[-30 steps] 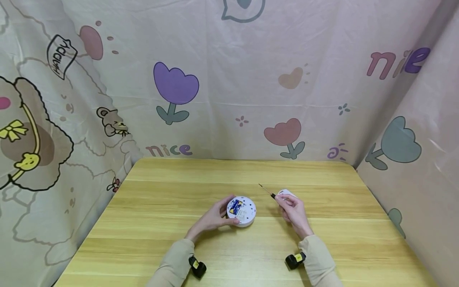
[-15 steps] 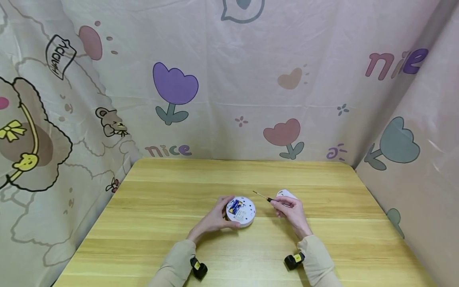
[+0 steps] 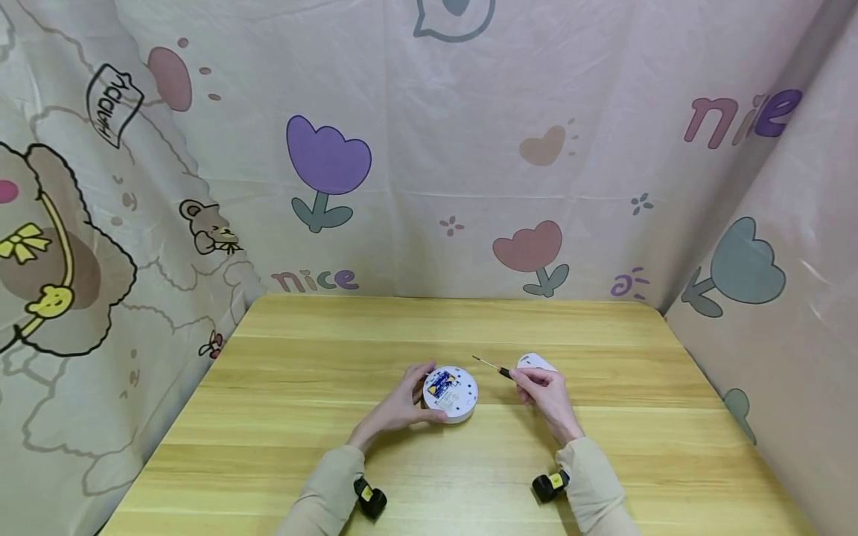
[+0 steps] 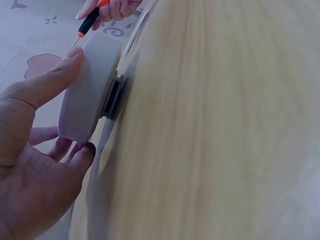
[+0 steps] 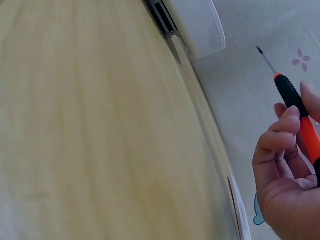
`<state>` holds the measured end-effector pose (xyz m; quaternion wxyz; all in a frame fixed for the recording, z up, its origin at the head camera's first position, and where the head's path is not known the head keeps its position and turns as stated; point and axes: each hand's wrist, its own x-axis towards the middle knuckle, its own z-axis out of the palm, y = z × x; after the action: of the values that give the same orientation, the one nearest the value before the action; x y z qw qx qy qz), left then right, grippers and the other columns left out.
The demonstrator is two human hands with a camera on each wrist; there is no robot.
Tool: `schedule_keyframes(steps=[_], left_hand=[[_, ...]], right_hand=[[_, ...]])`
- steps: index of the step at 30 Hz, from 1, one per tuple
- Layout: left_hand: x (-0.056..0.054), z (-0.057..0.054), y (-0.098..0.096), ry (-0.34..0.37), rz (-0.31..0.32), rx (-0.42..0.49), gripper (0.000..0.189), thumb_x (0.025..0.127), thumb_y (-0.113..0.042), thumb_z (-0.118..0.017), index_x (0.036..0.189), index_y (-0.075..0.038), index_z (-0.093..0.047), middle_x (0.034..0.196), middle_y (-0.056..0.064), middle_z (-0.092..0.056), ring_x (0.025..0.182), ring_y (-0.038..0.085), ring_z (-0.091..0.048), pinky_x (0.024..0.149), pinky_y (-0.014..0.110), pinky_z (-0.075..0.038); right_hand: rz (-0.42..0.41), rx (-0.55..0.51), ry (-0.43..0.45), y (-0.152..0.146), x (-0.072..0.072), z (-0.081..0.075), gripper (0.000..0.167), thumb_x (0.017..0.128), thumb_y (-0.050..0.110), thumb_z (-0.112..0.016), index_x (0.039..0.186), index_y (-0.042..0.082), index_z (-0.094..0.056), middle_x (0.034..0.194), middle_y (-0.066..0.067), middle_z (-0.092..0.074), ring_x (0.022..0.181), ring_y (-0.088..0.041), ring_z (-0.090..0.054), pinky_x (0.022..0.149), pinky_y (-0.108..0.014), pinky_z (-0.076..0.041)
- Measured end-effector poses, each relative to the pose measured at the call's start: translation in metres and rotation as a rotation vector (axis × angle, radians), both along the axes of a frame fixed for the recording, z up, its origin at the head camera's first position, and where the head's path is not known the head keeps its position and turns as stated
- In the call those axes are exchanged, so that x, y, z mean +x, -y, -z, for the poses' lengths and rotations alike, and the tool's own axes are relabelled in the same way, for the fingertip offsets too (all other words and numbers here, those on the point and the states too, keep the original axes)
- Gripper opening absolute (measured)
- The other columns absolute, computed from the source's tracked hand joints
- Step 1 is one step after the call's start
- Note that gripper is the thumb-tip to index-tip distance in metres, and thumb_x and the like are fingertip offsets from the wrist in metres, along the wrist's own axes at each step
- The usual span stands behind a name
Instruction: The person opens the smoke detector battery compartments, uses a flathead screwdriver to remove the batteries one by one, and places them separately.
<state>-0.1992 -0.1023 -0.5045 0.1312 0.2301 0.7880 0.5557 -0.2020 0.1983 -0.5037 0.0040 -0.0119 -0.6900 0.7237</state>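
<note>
My left hand (image 3: 404, 402) grips a round white plastic device (image 3: 462, 398) by its rim, thumb on the near side and fingers on the far side. A blue-and-yellow label (image 3: 441, 385) and several small dark holes show on its upper face. From the left wrist view, a dark slotted part (image 4: 113, 96) juts from its underside toward the tabletop. To the right, my right hand (image 3: 548, 394) holds a small screwdriver (image 5: 289, 92) with a black-and-orange handle. Its thin shaft points left, the tip apart from the device. Behind the right hand's fingers lies a flat white piece (image 3: 534, 362), partly hidden.
Both hands work over a light wood-grain table (image 3: 335, 350). A printed cloth (image 3: 429, 149) hangs behind it and along both sides. Black wrist cameras (image 3: 551, 487) sit on both sleeves.
Since a second ago, the screwdriver has swung lower, its tip moving left and nearer to me. The round device has shifted very slightly in my left hand.
</note>
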Motion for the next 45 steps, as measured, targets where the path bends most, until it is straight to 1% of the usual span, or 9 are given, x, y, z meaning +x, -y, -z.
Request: schedule_keyframes(steps=[9, 12, 18, 25, 28, 31, 36, 40, 45], left_hand=[[0.0, -0.001, 0.001, 0.003, 0.014, 0.01, 0.105, 0.078, -0.015, -0.086, 0.156, 0.009, -0.019, 0.157, 0.031, -0.026, 0.147, 0.052, -0.03, 0.121, 0.053, -0.03], [-0.001, 0.0, 0.002, 0.017, 0.018, 0.022, 0.105, 0.079, -0.014, -0.086, 0.156, 0.009, -0.018, 0.159, 0.032, -0.023, 0.148, 0.052, -0.028, 0.122, 0.053, -0.03], [-0.003, 0.0, 0.006, 0.04, 0.049, 0.049, 0.102, 0.083, -0.01, -0.08, 0.156, 0.01, -0.012, 0.163, 0.032, -0.017, 0.151, 0.049, -0.022, 0.123, 0.053, -0.026], [-0.004, -0.003, 0.011, 0.036, 0.092, 0.043, 0.097, 0.087, -0.009, -0.076, 0.157, 0.009, -0.011, 0.164, 0.031, -0.015, 0.152, 0.047, -0.021, 0.124, 0.052, -0.024], [-0.004, -0.004, 0.013, 0.045, 0.093, 0.044, 0.094, 0.089, -0.008, -0.074, 0.157, 0.009, -0.012, 0.164, 0.03, -0.016, 0.152, 0.046, -0.021, 0.125, 0.052, -0.024], [-0.004, -0.007, 0.014, 0.062, 0.093, 0.055, 0.09, 0.09, -0.007, -0.071, 0.157, 0.009, -0.012, 0.164, 0.03, -0.016, 0.152, 0.046, -0.022, 0.125, 0.052, -0.023], [-0.004, -0.008, 0.015, 0.079, 0.086, 0.066, 0.083, 0.094, -0.006, -0.066, 0.156, 0.01, -0.013, 0.164, 0.03, -0.016, 0.152, 0.046, -0.022, 0.126, 0.051, -0.023], [-0.005, -0.008, 0.013, 0.056, 0.078, 0.067, 0.075, 0.098, -0.007, -0.061, 0.154, 0.014, -0.015, 0.162, 0.034, -0.018, 0.15, 0.048, -0.024, 0.124, 0.052, -0.024], [-0.005, -0.005, 0.01, 0.026, 0.056, 0.019, 0.069, 0.101, -0.009, -0.057, 0.153, 0.014, -0.019, 0.162, 0.034, -0.018, 0.15, 0.048, -0.026, 0.123, 0.053, -0.027]], right_hand=[[-0.031, 0.026, -0.005, -0.002, -0.001, 0.001, 0.007, 0.087, 0.006, -0.077, 0.092, 0.01, -0.079, 0.064, 0.007, -0.063, 0.055, -0.004, -0.051, 0.049, -0.015, -0.043], [-0.027, 0.032, 0.008, -0.002, -0.001, 0.0, 0.008, 0.086, 0.007, -0.077, 0.095, 0.005, -0.078, 0.064, 0.007, -0.063, 0.056, -0.005, -0.051, 0.05, -0.016, -0.044], [-0.051, 0.08, 0.019, -0.002, -0.001, -0.003, 0.026, 0.087, 0.009, -0.078, 0.105, -0.009, -0.073, 0.065, 0.009, -0.062, 0.057, -0.005, -0.05, 0.052, -0.016, -0.043], [-0.094, 0.147, 0.032, -0.004, -0.001, -0.005, 0.035, 0.085, 0.012, -0.08, 0.111, -0.01, -0.07, 0.078, 0.009, -0.069, 0.065, -0.006, -0.058, 0.059, -0.019, -0.054], [-0.101, 0.142, 0.043, -0.004, 0.0, -0.005, 0.033, 0.085, 0.012, -0.079, 0.109, -0.009, -0.07, 0.082, 0.007, -0.072, 0.071, -0.01, -0.065, 0.065, -0.023, -0.061], [-0.124, 0.107, 0.042, -0.004, 0.0, -0.005, 0.032, 0.087, 0.01, -0.078, 0.11, -0.011, -0.069, 0.085, -0.001, -0.075, 0.074, -0.014, -0.07, 0.068, -0.027, -0.064], [-0.168, 0.031, 0.035, -0.004, -0.001, -0.005, 0.031, 0.088, 0.006, -0.075, 0.111, -0.013, -0.065, 0.085, -0.014, -0.077, 0.069, -0.014, -0.073, 0.065, -0.026, -0.064], [-0.182, 0.025, 0.038, -0.004, -0.001, -0.005, 0.029, 0.089, 0.007, -0.074, 0.11, -0.011, -0.066, 0.083, -0.012, -0.077, 0.066, -0.012, -0.071, 0.064, -0.026, -0.064], [-0.178, 0.046, 0.058, -0.004, -0.003, -0.008, 0.032, 0.09, 0.011, -0.075, 0.111, -0.01, -0.067, 0.082, -0.01, -0.076, 0.065, -0.011, -0.069, 0.064, -0.025, -0.063]])
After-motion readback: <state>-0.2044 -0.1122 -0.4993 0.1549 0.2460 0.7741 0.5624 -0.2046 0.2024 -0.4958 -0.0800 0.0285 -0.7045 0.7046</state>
